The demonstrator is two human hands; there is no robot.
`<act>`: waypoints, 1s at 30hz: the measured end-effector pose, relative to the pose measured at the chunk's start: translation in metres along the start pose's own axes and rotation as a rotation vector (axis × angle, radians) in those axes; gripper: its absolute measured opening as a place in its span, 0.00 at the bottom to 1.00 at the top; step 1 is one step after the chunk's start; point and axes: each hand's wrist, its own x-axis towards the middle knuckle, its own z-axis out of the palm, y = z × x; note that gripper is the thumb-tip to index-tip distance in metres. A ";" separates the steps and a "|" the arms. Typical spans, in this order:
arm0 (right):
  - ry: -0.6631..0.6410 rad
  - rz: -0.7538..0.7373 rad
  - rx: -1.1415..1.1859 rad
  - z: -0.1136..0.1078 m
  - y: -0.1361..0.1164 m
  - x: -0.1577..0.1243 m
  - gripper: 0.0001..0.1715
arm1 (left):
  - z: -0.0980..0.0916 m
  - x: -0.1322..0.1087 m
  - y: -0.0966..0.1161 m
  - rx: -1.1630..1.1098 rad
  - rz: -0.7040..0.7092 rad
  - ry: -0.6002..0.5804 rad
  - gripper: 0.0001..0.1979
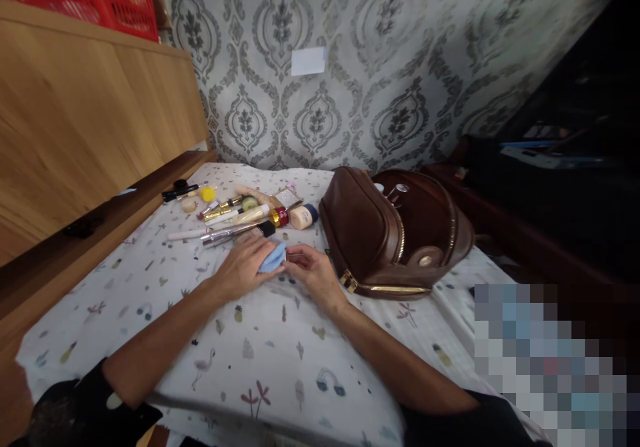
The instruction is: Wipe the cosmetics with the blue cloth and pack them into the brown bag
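My left hand [244,267] is closed round a light blue cloth [273,259], bunched up between its fingers. Close against it, my right hand [316,275] has its fingertips pinched together at the cloth's right edge, on something small that I cannot make out. Just beyond both hands lies a spread of makeup: a silvery tube [220,235], a red-and-gold item [281,217], a jar with a dark blue lid [303,217] and several slim sticks. To the right of my right hand stands a brown leather bag [360,223], its gold zip undone and some items showing inside.
A white sheet [270,367] with small printed figures covers the surface. Along the left runs a wooden cabinet [100,113] with a red plastic basket [130,7] on top. Patterned wallpaper [320,113] closes off the back, and dark objects fill the right side.
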 end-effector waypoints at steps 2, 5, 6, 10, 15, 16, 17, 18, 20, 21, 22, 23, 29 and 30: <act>-0.023 0.001 0.002 -0.001 0.001 0.000 0.22 | -0.002 0.001 0.003 -0.049 0.011 -0.053 0.20; -0.026 0.001 -0.011 -0.002 0.004 -0.001 0.20 | -0.005 0.001 -0.001 -0.063 -0.053 -0.146 0.21; -0.022 -0.003 -0.016 -0.002 0.004 -0.001 0.20 | -0.007 0.001 -0.004 -0.056 -0.080 -0.176 0.20; 0.015 -0.028 -0.027 -0.001 0.000 -0.001 0.21 | -0.016 0.001 -0.014 -0.047 -0.154 -0.264 0.15; 0.126 -0.079 0.005 -0.004 -0.006 0.002 0.22 | -0.020 0.002 -0.018 -0.009 -0.234 -0.366 0.19; 0.137 -0.082 0.010 -0.005 -0.006 0.002 0.23 | -0.019 0.002 -0.018 -0.005 -0.237 -0.368 0.19; 0.139 -0.082 0.011 -0.006 -0.006 0.003 0.24 | -0.017 0.001 -0.018 -0.002 -0.234 -0.356 0.20; 0.134 -0.079 0.006 -0.007 -0.006 0.003 0.25 | -0.015 0.000 -0.018 0.005 -0.226 -0.332 0.20; 0.117 -0.061 -0.021 -0.007 -0.004 0.004 0.27 | -0.010 -0.003 -0.017 0.040 -0.188 -0.270 0.21; 0.110 -0.047 -0.041 -0.008 -0.003 0.005 0.28 | -0.007 -0.004 -0.016 0.070 -0.164 -0.237 0.21; 0.107 -0.033 -0.062 -0.008 -0.002 0.005 0.28 | -0.005 -0.005 -0.016 0.106 -0.139 -0.205 0.20; 0.107 -0.020 -0.080 -0.008 -0.002 0.005 0.28 | -0.003 -0.007 -0.015 0.142 -0.115 -0.179 0.19; 0.092 -0.061 -0.083 -0.009 -0.001 0.005 0.27 | -0.002 -0.006 -0.012 0.153 -0.062 -0.095 0.20; 0.080 -0.071 -0.075 -0.009 -0.002 0.006 0.26 | -0.004 -0.005 -0.011 0.130 -0.077 -0.094 0.20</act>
